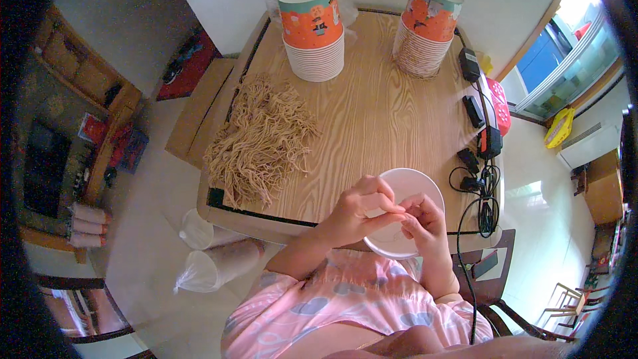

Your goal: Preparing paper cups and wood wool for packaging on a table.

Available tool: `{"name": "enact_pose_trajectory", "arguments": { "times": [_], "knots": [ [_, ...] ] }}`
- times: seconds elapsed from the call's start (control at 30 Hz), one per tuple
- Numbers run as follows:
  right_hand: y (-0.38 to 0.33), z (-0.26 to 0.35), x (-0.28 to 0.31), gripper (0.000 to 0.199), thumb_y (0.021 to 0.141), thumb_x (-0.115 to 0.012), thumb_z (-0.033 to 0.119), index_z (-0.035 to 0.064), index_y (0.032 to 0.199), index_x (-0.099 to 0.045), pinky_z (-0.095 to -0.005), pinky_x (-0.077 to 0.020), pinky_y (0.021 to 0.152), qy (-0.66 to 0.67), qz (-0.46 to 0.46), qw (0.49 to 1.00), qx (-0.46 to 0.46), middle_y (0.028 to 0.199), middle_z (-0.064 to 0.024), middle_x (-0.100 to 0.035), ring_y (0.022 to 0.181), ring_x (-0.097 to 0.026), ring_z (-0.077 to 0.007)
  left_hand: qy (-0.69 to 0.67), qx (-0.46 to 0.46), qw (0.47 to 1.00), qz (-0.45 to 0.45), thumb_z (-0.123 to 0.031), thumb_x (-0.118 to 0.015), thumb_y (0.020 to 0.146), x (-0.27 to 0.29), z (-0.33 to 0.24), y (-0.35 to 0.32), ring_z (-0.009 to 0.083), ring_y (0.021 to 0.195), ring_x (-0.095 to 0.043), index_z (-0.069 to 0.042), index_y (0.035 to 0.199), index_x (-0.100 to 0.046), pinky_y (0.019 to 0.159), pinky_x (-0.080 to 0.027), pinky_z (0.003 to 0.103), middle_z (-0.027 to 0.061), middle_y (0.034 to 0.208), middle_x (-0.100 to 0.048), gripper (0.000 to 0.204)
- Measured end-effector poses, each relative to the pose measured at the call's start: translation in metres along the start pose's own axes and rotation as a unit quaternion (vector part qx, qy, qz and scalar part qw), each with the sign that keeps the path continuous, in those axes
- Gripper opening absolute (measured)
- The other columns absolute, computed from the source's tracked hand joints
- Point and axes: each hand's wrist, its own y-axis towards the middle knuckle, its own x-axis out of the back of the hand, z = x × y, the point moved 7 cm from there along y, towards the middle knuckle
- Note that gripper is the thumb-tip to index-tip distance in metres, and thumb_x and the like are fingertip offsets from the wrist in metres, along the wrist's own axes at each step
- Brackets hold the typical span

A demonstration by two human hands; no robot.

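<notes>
Bowl (407, 186): plain white. Cup stacks (311, 26): orange print, teal rim band, white ribbed sides; noodles (259, 139): tan. Bench (379, 119): light wood grain, dark edge; sleeve (332, 299): pink with grey-blue patches.

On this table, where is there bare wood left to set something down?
Bare wood runs down the table middle, between the noodle pile and the chargers and cables, below the two cup stacks. The near edge is crowded: both hands hold the white bowl.
</notes>
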Motion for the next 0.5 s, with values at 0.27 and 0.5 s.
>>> {"name": "enact_pose_trajectory", "arguments": {
  "times": [0.27,0.5],
  "knots": [
    [0.000,0.001,0.002,0.007,0.085,-0.061,0.006,0.0029,0.088,-0.055,-0.0187,-0.0420,0.066,-0.026,-0.024,0.999,0.039,0.082,-0.0008,-0.058,0.075,-0.054,-0.0057,0.088,-0.042,0.995,-0.026,-0.014,-0.076,0.069,0.004,-0.004,0.003,0.0201,0.077,-0.053,-0.007,0.074,-0.057,0.068,-0.041,0.034,0.0037,0.079,-0.055,0.021],
    [-0.001,-0.001,0.002,0.008,0.087,-0.060,0.011,0.0050,0.090,-0.055,-0.0163,-0.0341,0.057,0.029,0.008,0.999,0.022,0.077,0.0027,-0.055,0.067,-0.046,-0.0026,-0.030,-0.049,0.997,0.050,-0.008,-0.074,0.072,-0.006,-0.006,0.002,0.0180,0.073,-0.056,-0.008,0.097,-0.068,0.064,-0.045,0.030,0.0048,0.079,-0.058,0.025]
  ]
}}
